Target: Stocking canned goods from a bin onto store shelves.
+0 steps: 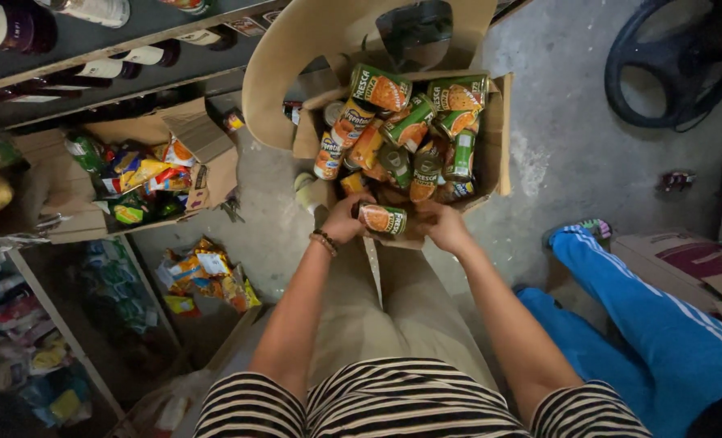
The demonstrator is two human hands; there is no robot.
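Hands meet at the near edge of a cardboard box [503, 146] heaped with roughly fifteen green-and-orange cans; lower ones are buried, so the count is unsure. Left hand [345, 221] and right hand [446, 227] each curl around an end of one can [383, 219], lying sideways, long axis left to right. Fingertips are hidden.

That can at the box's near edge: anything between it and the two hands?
Nothing visible. The left hand and right hand already grip the can at its two ends, at the cardboard box edge.
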